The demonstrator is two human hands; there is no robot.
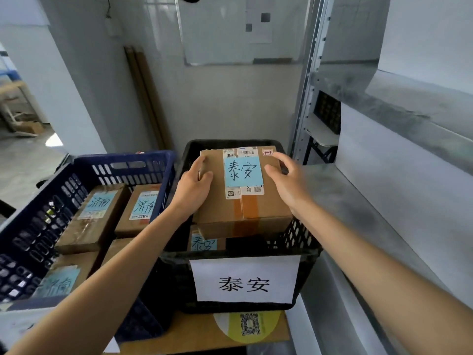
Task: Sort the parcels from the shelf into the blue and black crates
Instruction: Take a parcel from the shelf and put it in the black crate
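Note:
A brown cardboard parcel (258,208) with a light-blue handwritten label sits over the black crate (304,242), on top of another labelled parcel (204,243). My left hand (194,188) grips the parcel's left edge, fingers curled round the far corner. My right hand (286,180) hovers at its right side with fingers spread and relaxed, fingertips at the top surface. The blue crate (38,201) stands to the left and holds several brown parcels (97,216) with light-blue labels.
A white paper sign (245,279) with printed characters hangs on the black crate's front. Grey metal shelving (384,201) runs along the right. Both crates rest on a wooden surface (194,336) with a yellow QR sticker (249,325). A wall stands behind.

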